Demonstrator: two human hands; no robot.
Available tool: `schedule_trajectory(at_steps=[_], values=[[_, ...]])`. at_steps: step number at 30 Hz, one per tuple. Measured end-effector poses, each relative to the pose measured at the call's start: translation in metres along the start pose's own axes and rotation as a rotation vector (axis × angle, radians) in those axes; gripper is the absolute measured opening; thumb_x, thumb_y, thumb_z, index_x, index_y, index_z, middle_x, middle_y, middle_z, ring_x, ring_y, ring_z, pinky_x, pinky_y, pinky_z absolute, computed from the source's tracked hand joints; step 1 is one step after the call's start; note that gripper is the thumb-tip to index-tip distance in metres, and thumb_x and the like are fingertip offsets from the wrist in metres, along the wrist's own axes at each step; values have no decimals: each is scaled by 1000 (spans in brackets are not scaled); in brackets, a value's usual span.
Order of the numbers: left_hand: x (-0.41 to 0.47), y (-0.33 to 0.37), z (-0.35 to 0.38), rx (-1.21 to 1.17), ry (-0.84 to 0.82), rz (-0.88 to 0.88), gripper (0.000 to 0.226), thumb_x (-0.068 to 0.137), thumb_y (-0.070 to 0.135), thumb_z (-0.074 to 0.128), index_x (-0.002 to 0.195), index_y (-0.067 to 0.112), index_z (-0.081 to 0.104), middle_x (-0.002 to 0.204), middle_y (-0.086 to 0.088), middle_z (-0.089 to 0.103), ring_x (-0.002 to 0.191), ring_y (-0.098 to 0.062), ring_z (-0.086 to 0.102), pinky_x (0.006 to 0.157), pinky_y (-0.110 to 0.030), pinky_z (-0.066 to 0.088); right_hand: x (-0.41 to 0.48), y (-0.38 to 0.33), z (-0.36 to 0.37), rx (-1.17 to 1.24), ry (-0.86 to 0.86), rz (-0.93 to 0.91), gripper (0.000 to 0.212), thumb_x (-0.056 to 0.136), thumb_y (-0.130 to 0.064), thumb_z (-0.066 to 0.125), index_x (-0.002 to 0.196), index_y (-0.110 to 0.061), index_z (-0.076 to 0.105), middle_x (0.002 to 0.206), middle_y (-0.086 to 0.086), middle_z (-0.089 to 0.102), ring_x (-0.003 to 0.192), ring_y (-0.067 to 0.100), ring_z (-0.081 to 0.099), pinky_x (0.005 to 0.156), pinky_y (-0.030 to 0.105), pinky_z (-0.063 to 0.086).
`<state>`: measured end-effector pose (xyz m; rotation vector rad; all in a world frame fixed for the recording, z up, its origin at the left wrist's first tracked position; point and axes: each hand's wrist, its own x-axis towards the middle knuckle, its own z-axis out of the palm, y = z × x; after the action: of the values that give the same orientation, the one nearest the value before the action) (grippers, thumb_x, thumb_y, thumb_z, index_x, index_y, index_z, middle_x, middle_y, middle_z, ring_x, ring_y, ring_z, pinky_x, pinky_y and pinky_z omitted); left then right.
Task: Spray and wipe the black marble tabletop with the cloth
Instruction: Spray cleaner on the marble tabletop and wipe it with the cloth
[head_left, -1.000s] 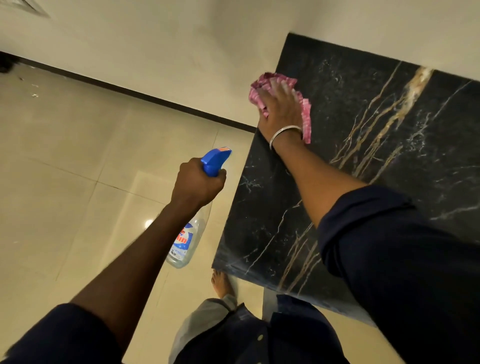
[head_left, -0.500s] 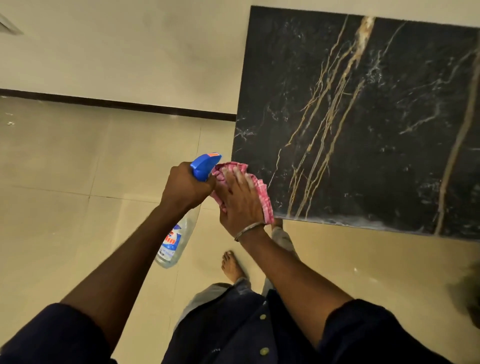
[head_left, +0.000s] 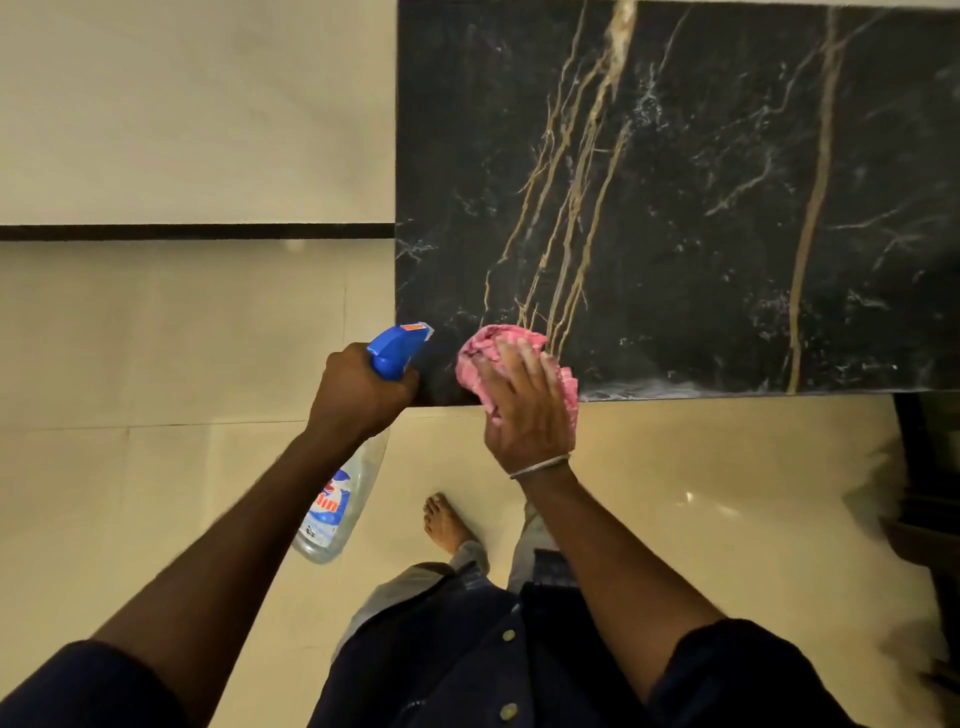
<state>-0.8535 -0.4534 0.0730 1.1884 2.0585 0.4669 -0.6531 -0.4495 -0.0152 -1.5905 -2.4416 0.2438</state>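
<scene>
The black marble tabletop (head_left: 701, 218) with gold and white veins fills the upper right. My right hand (head_left: 527, 410) presses a crumpled pink cloth (head_left: 480, 353) onto the near left corner of the top, partly over its front edge. My left hand (head_left: 358, 389) grips a clear spray bottle (head_left: 337, 499) by its blue trigger head (head_left: 397, 345), just left of the cloth at the table's corner. The nozzle points toward the tabletop. A wet smear shows along the front edge to the right of the cloth.
Glossy beige floor tiles (head_left: 171, 332) lie left of and below the table, with a dark skirting strip (head_left: 197, 232) under the pale wall. My bare foot (head_left: 444, 522) stands near the table's front edge. Something dark (head_left: 930, 467) stands at the right edge.
The view has swung to face the table squarely. My right hand drew the cloth from the far left edge down to the near corner, then slightly right onto the top. The bottle stayed beside it.
</scene>
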Motion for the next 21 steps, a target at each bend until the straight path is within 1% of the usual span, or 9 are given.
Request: schedule_trajectory(at_steps=[2,4,6,7,10,13,16,18,21], values=[[4,8,6,5,-45,27,18,83,22,68,78,12,53,57,1,49,49,-11,46,50,-19,34,-9,39,-10,-41,29,109,59,83,-20,51,142,-21,47,150,10,42,142,32,32,116,50,23],[6,20,12,4,-82,50,17,83,21,68,84,12,54,61,0,52,51,-11,48,50,-18,34,-17,74,-19,-64,42,217,57,86,-21,46,143,-21,45,151,10,41,142,32,31,116,51,24],[7,32,18,11,-94,73,17,83,20,68,85,12,54,61,-1,52,51,-11,49,49,-18,33,-21,103,-26,-66,55,323,57,87,-23,39,144,-20,44,151,11,40,143,32,30,115,52,24],[7,36,20,13,-97,81,16,83,19,68,85,12,54,61,-1,51,52,-11,49,49,-18,33,-21,113,-27,-70,63,372,57,87,-23,39,144,-20,44,151,11,40,143,32,30,115,52,24],[8,44,23,-1,-96,97,16,82,18,68,85,12,54,63,-1,52,53,-11,50,49,-18,34,-18,120,-26,-81,103,488,57,85,-20,48,142,-18,47,150,12,41,141,33,32,115,53,25],[8,43,21,-22,-96,103,17,82,20,69,87,12,55,64,-3,55,55,-12,52,50,-19,36,-9,100,-24,-50,107,567,65,79,-19,51,144,-20,44,151,12,39,142,34,30,116,53,22],[4,39,17,-28,-103,111,17,83,19,68,88,13,54,62,2,52,54,-11,52,51,-18,37,1,63,-19,-38,57,540,69,77,-19,53,145,-22,41,153,12,37,142,35,28,117,53,21],[2,35,16,-10,-101,110,17,83,19,69,89,12,55,62,1,53,54,-11,51,51,-18,36,5,32,-13,-21,19,467,69,79,-21,52,146,-25,39,153,11,36,143,34,27,116,52,20],[-2,29,16,13,-93,108,21,81,24,71,90,9,58,65,-5,58,54,-14,54,51,-20,38,15,-18,0,9,-44,333,66,82,-25,47,147,-26,36,154,9,33,144,32,24,117,50,18]])
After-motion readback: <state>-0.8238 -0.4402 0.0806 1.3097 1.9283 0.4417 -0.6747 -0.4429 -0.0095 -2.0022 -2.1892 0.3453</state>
